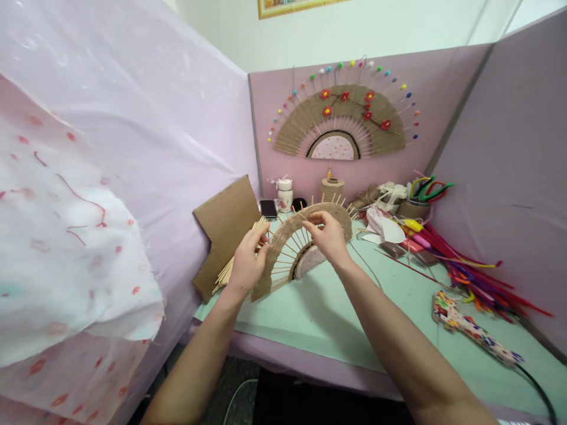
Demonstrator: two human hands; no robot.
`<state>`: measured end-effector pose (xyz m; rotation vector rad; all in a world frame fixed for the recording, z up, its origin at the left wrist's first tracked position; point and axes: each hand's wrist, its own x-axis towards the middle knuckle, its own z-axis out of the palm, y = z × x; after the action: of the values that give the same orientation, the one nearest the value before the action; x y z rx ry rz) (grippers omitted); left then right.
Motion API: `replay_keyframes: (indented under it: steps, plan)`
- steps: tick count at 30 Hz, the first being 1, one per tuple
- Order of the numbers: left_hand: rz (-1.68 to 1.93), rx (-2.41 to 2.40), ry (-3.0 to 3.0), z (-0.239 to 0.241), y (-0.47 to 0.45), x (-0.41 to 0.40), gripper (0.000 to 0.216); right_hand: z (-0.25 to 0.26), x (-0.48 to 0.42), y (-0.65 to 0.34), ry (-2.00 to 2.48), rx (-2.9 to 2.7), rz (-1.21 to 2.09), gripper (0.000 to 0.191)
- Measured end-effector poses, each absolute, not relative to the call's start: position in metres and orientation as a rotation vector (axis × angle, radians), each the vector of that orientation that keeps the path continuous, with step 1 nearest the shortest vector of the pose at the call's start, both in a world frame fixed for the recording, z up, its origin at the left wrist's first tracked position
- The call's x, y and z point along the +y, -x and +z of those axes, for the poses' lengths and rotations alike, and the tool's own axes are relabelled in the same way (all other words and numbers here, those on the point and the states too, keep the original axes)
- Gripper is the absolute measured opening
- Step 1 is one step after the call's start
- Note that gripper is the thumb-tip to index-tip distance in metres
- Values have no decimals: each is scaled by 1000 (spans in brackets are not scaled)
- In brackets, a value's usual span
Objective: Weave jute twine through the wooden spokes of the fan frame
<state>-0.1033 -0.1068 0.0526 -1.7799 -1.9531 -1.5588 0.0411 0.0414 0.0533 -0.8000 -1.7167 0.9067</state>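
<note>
A half-round fan frame [283, 239], made of thin wooden sticks woven with brown twine, leans over the table in front of me. Its small inner half circle [309, 261] is pale with a dark rim. My left hand [248, 260] is closed on the fan's left edge, thumb towards me, near the stick ends. My right hand [328, 238] reaches over the woven band, thumb and forefinger pinched together on what looks like a thin strand of twine. Bare stick tips poke out beyond the band. A loose cord [370, 268] trails from the fan's right side.
Behind stands a finished fan [341, 100] with red flowers and coloured bead tips. A twine spool [333, 189], white bottle [284, 195] and phone [268, 208] stand at the back. Cardboard [230, 218] and bundled sticks [225, 273] lie left; pipe cleaners [478, 283] and a patterned glue gun [473, 330] lie right.
</note>
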Motion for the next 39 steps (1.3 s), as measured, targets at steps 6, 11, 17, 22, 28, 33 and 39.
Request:
replay_keyframes:
  steps: [6,11,17,22,28,33,39]
  plan:
    - [-1594,-1958,1785,48,104,-106,45,59,49,-47,734,-1669,849,23]
    - [-1572,-1964,1789,48,105,-106,45,58,51,-47,708,-1626,911,24]
    - [-1549,-1994,1794,47,103,-107,45,69,48,-49,716,-1640,750,20]
    - [-1534,-2052,1813,56,100,-112,42,75,49,-47,733,-1641,691,19]
    - [-1623,-2146,1815,67,98,-111,30,78,50,-46,724,-1659,632,20]
    - [-1630,-2210,1780,66,97,-110,29,79,50,-47,739,-1700,568,18]
    - [-1670,-2166,1820,70,98,-108,25,79,54,-48,718,-1700,513,17]
